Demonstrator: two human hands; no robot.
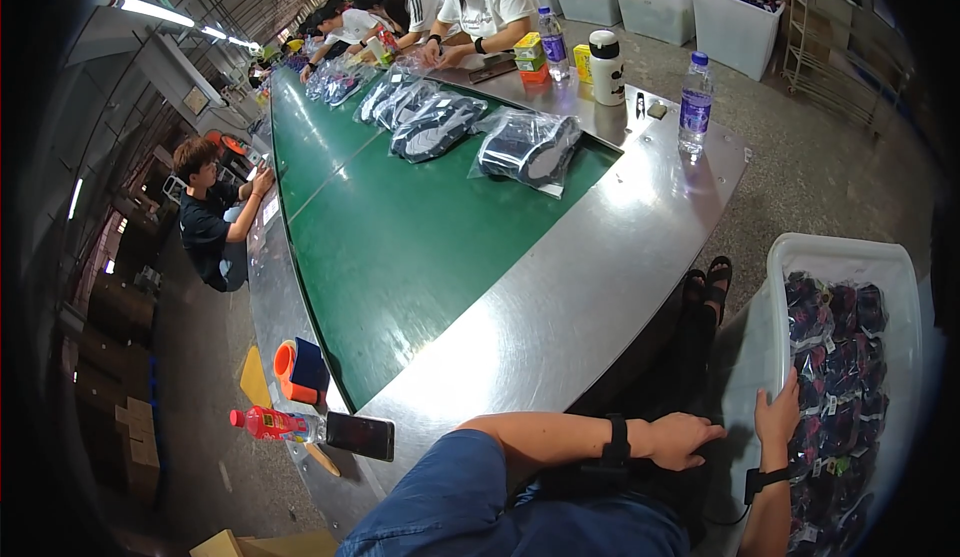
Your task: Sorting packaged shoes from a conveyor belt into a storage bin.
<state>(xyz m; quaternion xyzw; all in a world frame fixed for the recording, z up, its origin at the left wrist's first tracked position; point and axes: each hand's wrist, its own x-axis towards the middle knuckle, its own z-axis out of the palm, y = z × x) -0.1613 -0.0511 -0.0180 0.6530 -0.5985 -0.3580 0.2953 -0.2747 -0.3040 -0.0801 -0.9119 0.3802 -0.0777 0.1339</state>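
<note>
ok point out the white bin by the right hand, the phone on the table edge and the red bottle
white bin (838,247): head view, bare far rim
phone (360,435): head view, middle of its dark screen
red bottle (272,423): head view, middle of its body

White plastic bin (780,287) beside the table, filled with dark bagged shoes (835,357).

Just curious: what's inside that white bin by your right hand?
The white bin holds dark shoes in clear bags with tags. The right hand rests at its edge. Lower layers are covered.
</note>
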